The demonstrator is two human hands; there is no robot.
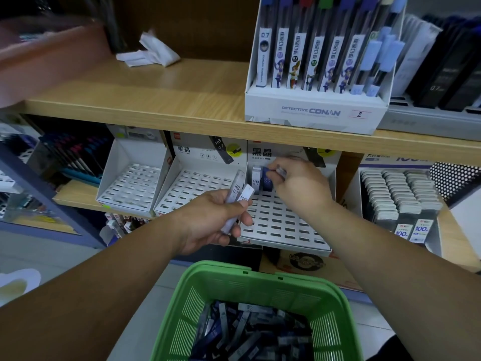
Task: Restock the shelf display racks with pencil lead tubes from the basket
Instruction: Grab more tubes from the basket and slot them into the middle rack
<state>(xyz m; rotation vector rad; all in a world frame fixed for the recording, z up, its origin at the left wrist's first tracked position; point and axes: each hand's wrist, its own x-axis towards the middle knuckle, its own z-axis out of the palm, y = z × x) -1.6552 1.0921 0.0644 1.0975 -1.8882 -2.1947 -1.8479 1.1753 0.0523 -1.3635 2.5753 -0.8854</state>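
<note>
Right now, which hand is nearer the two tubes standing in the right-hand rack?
Right. The right hand is beside the standing tubes at the back row of the rack, pinching another tube. The left hand is lower and to the left, gripping spare tubes.

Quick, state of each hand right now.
Left hand: gripping a few pencil lead tubes.
Right hand: pinching a single tube at the back row of the rack.
</note>
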